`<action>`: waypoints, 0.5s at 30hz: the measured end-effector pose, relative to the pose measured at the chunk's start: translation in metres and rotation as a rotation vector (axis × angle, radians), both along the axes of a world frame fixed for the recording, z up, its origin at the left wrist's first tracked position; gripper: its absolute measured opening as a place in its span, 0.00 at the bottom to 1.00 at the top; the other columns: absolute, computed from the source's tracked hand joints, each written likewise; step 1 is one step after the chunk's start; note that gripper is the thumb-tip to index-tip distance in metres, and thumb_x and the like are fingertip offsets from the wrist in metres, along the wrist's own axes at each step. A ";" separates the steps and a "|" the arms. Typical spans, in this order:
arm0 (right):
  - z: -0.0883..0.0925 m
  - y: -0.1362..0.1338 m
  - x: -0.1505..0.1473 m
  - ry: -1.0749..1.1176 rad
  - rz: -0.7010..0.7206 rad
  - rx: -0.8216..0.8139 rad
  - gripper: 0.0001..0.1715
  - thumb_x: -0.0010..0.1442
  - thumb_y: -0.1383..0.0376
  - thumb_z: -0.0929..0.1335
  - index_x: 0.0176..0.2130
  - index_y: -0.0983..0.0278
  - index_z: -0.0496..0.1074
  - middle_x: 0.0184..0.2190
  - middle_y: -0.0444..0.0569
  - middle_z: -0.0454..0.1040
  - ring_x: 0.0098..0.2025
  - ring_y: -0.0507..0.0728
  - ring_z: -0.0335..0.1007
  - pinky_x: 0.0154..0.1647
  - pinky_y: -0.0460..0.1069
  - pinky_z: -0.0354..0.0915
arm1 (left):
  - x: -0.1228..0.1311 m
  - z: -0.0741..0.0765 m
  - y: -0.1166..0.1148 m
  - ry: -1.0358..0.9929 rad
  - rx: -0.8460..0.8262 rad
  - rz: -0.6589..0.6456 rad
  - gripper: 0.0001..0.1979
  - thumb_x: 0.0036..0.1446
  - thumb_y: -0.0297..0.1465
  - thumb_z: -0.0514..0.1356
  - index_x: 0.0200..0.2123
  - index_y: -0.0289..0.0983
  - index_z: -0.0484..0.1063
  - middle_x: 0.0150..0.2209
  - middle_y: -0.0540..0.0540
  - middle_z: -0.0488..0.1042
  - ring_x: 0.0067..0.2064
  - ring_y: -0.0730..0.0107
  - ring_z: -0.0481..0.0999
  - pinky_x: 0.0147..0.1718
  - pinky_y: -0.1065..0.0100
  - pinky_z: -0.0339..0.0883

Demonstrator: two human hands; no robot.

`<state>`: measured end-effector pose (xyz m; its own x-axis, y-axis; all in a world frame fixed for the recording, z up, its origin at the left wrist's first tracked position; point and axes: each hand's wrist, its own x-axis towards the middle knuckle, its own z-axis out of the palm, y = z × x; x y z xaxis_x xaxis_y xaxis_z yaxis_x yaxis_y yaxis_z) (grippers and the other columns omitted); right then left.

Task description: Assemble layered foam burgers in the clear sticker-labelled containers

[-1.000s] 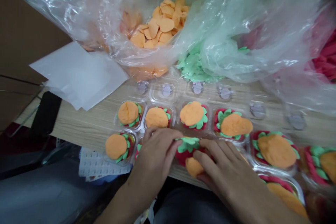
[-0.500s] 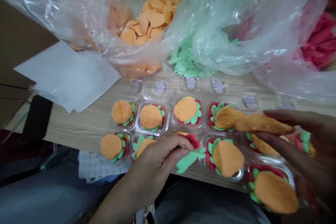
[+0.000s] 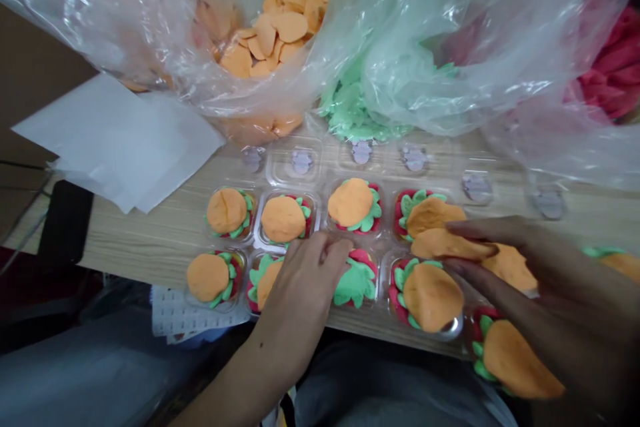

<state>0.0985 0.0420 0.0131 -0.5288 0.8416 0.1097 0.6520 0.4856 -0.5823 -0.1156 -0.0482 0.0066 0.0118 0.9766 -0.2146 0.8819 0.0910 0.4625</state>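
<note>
My left hand [image 3: 307, 290] is over a clear plastic container in the near row, its fingers curled at the left edge of a frilled green clay piece [image 3: 356, 283]. That piece lies flat on red clay in the container; my thumb is hidden. My right hand [image 3: 530, 280] pinches an orange clay disc [image 3: 443, 244] between thumb and fingers, just above the containers on the right. Beside the green piece sits a container topped with an orange disc [image 3: 434, 297]. Another filled container [image 3: 353, 203] lies behind my left hand.
Open plastic bags hold orange discs [image 3: 290, 27], green pieces [image 3: 360, 103] and red pieces [image 3: 617, 67] at the back. White sheets [image 3: 120, 140] lie at the left, near a black object [image 3: 65, 223]. Clear lids with small labels [image 3: 361, 151] stretch behind the containers.
My left hand has brought the green piece down onto the red clay in the container. My right hand has moved left, bringing the orange disc with it.
</note>
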 end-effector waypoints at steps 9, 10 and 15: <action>0.005 -0.020 -0.051 0.110 0.348 -0.317 0.11 0.57 0.63 0.65 0.43 0.56 0.65 0.40 0.43 0.73 0.42 0.53 0.69 0.39 0.48 0.68 | -0.014 0.012 -0.006 -0.063 0.240 0.144 0.14 0.59 0.24 0.50 0.48 0.38 0.63 0.42 0.47 0.70 0.45 0.70 0.67 0.44 0.67 0.60; 0.004 -0.022 -0.059 0.094 0.390 -0.344 0.12 0.57 0.65 0.65 0.43 0.57 0.64 0.39 0.43 0.72 0.42 0.54 0.68 0.38 0.48 0.68 | -0.016 0.013 -0.008 -0.079 0.256 0.193 0.14 0.59 0.23 0.50 0.48 0.39 0.62 0.42 0.48 0.70 0.44 0.71 0.67 0.44 0.69 0.60; -0.008 -0.020 -0.076 -0.114 0.461 -0.077 0.09 0.57 0.68 0.64 0.41 0.65 0.67 0.38 0.53 0.70 0.39 0.59 0.66 0.36 0.55 0.65 | -0.021 0.013 -0.018 -0.066 0.250 0.209 0.12 0.58 0.24 0.52 0.45 0.40 0.64 0.41 0.49 0.70 0.44 0.71 0.67 0.43 0.68 0.60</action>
<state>0.0222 0.0219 0.0054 -0.8539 0.5199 -0.0244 0.4408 0.6975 -0.5649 -0.1366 -0.0659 0.0196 -0.1881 0.9818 0.0268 0.8238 0.1428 0.5486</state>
